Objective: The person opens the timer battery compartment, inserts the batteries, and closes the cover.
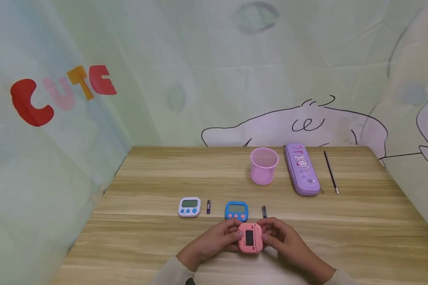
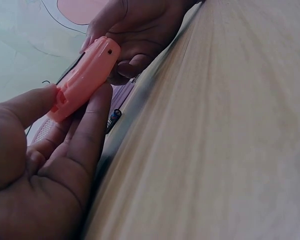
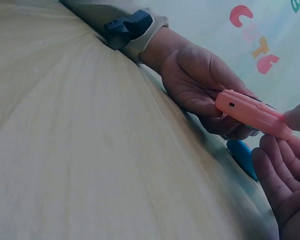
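A pink digital timer (image 1: 256, 238) is held up with its back, which bears a dark rectangle, turned to the head camera. My left hand (image 1: 217, 239) pinches its left side, thumb on the back and fingers beneath. On the opposite side my right hand (image 1: 289, 243) grips it the same way. Just beyond the timer lies a blue timer (image 1: 237, 209) with pink buttons. A small dark battery (image 1: 264, 211) lies past my right fingers, and another battery (image 1: 208, 207) lies between the blue timer and a white timer (image 1: 190, 206). In the left wrist view the timer's edge (image 2: 92, 75) shows a small dark slot.
Farther back on the wooden table (image 1: 157, 174) stand a pink cup (image 1: 262, 174) and, to its right, a purple pencil case (image 1: 301, 169). A black pencil (image 1: 331, 172) lies beyond the case. A printed curtain (image 1: 185, 79) hangs behind the table and along its sides.
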{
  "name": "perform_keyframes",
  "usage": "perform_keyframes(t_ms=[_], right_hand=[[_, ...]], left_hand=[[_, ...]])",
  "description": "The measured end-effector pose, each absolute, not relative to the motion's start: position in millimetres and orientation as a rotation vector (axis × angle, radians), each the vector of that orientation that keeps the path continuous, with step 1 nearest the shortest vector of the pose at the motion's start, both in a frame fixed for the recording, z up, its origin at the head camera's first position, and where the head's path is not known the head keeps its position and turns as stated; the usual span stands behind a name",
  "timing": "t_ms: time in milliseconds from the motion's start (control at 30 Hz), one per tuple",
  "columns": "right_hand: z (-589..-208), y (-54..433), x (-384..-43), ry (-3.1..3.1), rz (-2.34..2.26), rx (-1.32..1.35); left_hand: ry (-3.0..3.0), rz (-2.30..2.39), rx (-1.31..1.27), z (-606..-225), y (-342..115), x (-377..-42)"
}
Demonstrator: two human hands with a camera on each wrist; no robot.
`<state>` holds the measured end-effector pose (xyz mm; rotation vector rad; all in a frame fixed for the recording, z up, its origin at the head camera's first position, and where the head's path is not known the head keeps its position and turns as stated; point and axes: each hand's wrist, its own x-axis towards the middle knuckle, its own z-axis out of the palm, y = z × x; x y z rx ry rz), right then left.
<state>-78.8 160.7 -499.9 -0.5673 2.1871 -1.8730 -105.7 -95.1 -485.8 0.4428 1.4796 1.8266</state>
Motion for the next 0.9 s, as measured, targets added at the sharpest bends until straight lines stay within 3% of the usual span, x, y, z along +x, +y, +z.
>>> perform_keyframes(t_ms=[900], right_hand=[[-494.5, 161.9, -79.2, 2.062, -1.900, -0.550]], left_hand=[[1.465, 1.829, 0.428, -486.4, -96.0, -107.0]])
